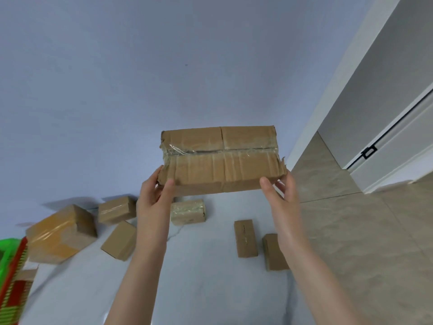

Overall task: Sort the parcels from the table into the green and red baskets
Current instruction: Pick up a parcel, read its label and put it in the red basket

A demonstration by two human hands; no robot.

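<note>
I hold a flat, worn cardboard parcel (220,158) with clear tape along its seam, lifted above the table in front of the wall. My left hand (155,192) grips its lower left corner and my right hand (281,192) grips its lower right corner. Several smaller brown parcels lie on the white marble table (199,277) below: a large taped one (61,233) at the left, two small boxes (117,208) (119,240) beside it, a tape-wrapped one (187,211) in the middle, and two narrow ones (245,238) (274,252) at the right. The green basket (8,248) and red basket (14,289) show at the left edge.
A pale blue wall rises behind the table. To the right lies a beige tiled floor (363,231), with a white door frame (339,78) and a sliding door beyond it. A parcel corner shows inside the red basket at the lower left.
</note>
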